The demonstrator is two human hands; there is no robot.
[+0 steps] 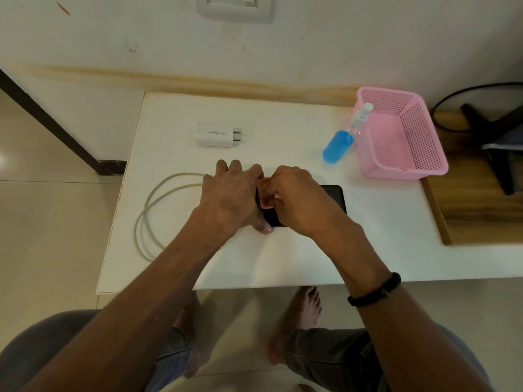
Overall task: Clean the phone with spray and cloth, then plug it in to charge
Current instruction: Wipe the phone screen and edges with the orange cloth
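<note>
A black phone (334,195) lies flat on the white table (283,258), mostly covered by my hands. My left hand (230,193) grips the phone's left end, thumb on the near edge. My right hand (294,198) pinches a small pink cloth (266,193) against the screen. A spray bottle (341,142) with blue liquid leans against the pink basket (404,134). A white charger adapter (215,134) lies at the back of the table. The pale charging cable (150,210) is coiled to the left.
A wall socket plate (236,7) sits on the wall above the table. A wooden surface (475,210) with black cables and a black stand adjoins the table on the right. My bare feet and knees are below the table's front edge.
</note>
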